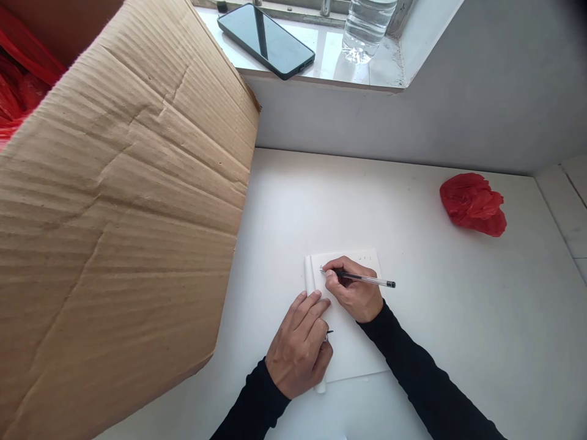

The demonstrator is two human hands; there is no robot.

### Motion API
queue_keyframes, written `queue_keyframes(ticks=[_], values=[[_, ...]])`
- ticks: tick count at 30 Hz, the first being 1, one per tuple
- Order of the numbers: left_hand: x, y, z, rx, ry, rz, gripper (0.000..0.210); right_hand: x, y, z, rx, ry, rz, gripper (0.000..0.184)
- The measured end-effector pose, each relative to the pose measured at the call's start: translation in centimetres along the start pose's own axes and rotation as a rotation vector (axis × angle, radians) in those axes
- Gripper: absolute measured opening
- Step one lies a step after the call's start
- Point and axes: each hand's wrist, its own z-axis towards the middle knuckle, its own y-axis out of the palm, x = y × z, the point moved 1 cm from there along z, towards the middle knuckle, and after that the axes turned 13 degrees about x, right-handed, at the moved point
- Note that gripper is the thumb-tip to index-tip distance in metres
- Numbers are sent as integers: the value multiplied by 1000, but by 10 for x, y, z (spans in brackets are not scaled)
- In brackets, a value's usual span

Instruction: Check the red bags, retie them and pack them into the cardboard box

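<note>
A notepad [348, 348] of white paper, its left edge rolled or folded over, lies on the white table. Small marks of writing show along its top. My right hand [355, 293] is closed around a clear pen [369, 280] with a black grip and black end, its tip at the upper left of the page. My left hand [300, 345] rests on the page's left side, several fingers stretched out over the paper. Its thumb and forefinger are curled together on a small clear and black piece [329, 333], which looks like a pen cap, mostly hidden.
A large cardboard box [132, 226] fills the left side, with red plastic [22, 85] behind it. A crumpled red plastic bag [474, 205] sits at the table's back right. On the window sill are a phone [268, 40] and a clear water bottle [367, 27].
</note>
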Motion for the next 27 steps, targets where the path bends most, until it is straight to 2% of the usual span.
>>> queue_keyframes(ticks=[27], values=[[-1, 0, 0, -7, 5, 17, 25, 2, 0, -1, 26, 4, 6, 11]])
